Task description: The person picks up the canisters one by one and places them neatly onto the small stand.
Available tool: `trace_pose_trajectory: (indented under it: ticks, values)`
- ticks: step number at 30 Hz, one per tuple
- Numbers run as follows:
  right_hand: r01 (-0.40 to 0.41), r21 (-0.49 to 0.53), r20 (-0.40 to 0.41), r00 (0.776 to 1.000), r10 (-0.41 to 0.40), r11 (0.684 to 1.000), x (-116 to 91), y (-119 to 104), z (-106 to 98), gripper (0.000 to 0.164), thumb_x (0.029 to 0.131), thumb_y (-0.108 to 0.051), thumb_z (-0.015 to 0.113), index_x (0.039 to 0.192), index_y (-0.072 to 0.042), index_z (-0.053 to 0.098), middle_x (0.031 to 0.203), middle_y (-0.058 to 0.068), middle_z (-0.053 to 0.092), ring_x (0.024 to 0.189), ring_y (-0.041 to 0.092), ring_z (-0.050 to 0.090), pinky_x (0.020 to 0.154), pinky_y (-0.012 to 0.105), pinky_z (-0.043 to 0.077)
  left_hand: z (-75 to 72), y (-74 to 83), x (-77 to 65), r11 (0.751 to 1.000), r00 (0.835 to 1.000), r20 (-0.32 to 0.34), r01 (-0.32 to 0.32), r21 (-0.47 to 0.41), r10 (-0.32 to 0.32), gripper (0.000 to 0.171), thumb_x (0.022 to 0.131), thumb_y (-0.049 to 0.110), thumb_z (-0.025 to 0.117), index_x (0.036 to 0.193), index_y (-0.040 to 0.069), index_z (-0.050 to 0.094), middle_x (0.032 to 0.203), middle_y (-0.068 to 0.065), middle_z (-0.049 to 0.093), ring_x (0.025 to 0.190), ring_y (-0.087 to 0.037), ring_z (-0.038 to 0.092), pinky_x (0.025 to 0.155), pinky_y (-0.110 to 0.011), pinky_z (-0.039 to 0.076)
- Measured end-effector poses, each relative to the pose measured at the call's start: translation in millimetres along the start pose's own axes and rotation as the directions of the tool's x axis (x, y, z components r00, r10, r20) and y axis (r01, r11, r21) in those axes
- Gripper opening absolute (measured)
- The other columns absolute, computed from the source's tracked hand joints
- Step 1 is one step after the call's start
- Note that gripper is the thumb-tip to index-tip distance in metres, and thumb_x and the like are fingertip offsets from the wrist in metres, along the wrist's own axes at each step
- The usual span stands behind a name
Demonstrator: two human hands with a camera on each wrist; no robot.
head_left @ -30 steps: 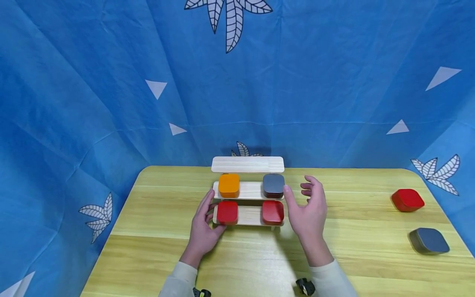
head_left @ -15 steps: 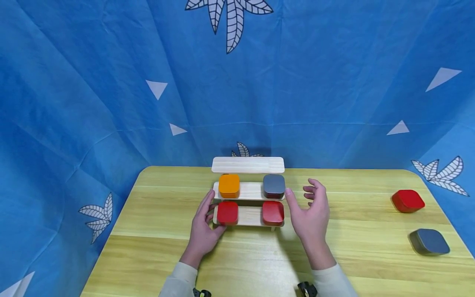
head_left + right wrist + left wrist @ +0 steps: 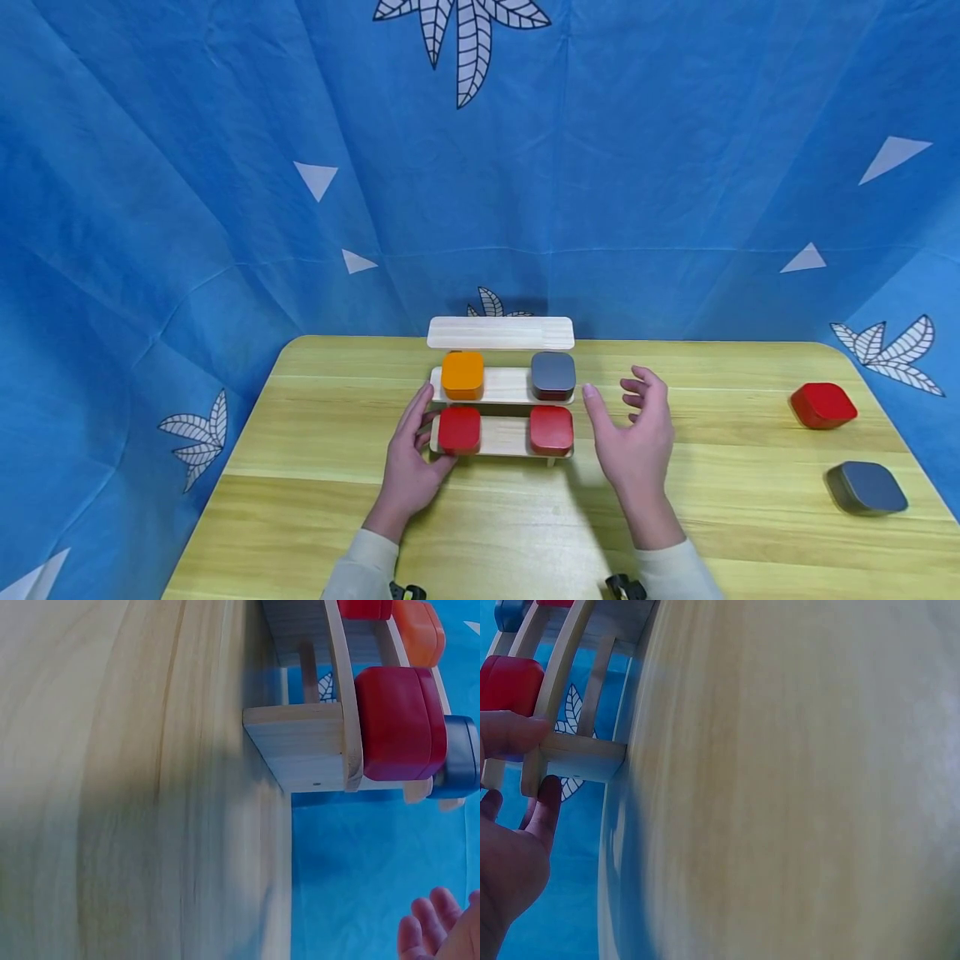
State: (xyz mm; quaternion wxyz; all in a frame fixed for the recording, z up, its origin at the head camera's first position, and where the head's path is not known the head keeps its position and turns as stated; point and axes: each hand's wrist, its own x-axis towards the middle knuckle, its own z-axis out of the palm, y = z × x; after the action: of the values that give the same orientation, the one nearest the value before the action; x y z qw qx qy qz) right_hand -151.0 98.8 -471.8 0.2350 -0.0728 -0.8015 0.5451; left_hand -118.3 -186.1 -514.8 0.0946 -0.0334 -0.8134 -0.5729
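A stepped wooden rack (image 3: 503,437) with three tiers stands at the back of the table. On its lowest tier sit a left red box (image 3: 460,431) and a right red box (image 3: 551,431), both with rounded corners. The tier behind carries an orange box (image 3: 462,376) and a dark grey box (image 3: 553,376). My left hand (image 3: 412,465) grips the rack's left end, thumb at the front edge and fingers around the side, as the left wrist view also shows. My right hand (image 3: 640,442) hovers to the right of the rack, apart from it, with relaxed fingers holding nothing.
Over on the right side of the table (image 3: 300,517) lie another red box (image 3: 823,406) and another dark grey box (image 3: 866,488). A blue cloth (image 3: 637,167) with leaf prints hangs behind the table and around its sides.
My right hand has drifted a little to the right, away from the rack's right end. The left hand, rack and boxes stay where they were.
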Motion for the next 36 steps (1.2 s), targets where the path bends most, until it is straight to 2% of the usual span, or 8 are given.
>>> trace_pose_trajectory:
  ticks: [4, 14, 21, 36]
  values:
    - [-0.013, -0.01, -0.003, 1.0, 0.013, 1.0, -0.4, 1.8, -2.4, 0.064, 0.086, -0.033, 0.079, 0.137, -0.006, 0.049, 0.119, 0.008, 0.062, 0.103, 0.028, 0.056, 0.084, 0.048, 0.044, -0.1, -1.1, 0.2, 1.0, 1.0, 0.001, 0.002, 0.006, -0.002, 0.104, 0.074, -0.016, 0.079, 0.157, 0.025, 0.032, 0.16, 0.011, 0.027, 0.128, -0.023, 0.049, 0.101, -0.037, 0.048]
    - [-0.023, -0.005, -0.016, 1.0, 0.023, 1.0, 0.2, 8.0, -8.7, 0.062, 0.088, -0.033, 0.078, 0.136, -0.006, 0.05, 0.119, 0.009, 0.061, 0.104, 0.033, 0.056, 0.084, 0.046, 0.043, 0.1, -0.8, 0.1, 1.0, 1.0, 0.003, -0.005, 0.001, 0.005, 0.102, 0.075, -0.016, 0.078, 0.157, 0.023, 0.033, 0.16, 0.01, 0.028, 0.127, -0.024, 0.05, 0.102, -0.035, 0.047]
    - [-0.045, -0.039, -0.023, 0.999, 0.044, 0.998, 0.5, 12.4, -12.4, 0.063, 0.088, -0.035, 0.077, 0.138, -0.008, 0.049, 0.12, 0.008, 0.062, 0.105, 0.031, 0.057, 0.085, 0.048, 0.044, -0.1, -0.6, 0.2, 1.0, 1.0, 0.003, 0.01, -0.004, -0.01, 0.102, 0.074, -0.017, 0.078, 0.157, 0.022, 0.033, 0.159, 0.011, 0.028, 0.127, -0.022, 0.049, 0.102, -0.034, 0.047]
    - [-0.056, -0.056, -0.047, 0.997, 0.053, 0.997, 2.1, 17.2, -20.0, 0.064, 0.089, -0.036, 0.076, 0.137, -0.005, 0.048, 0.12, 0.012, 0.062, 0.104, 0.032, 0.057, 0.084, 0.046, 0.043, -0.5, 3.8, -0.3, 1.0, 1.0, 0.0, 0.014, 0.021, -0.014, 0.103, 0.074, -0.015, 0.08, 0.157, 0.022, 0.032, 0.16, 0.008, 0.027, 0.127, -0.025, 0.049, 0.101, -0.036, 0.047]
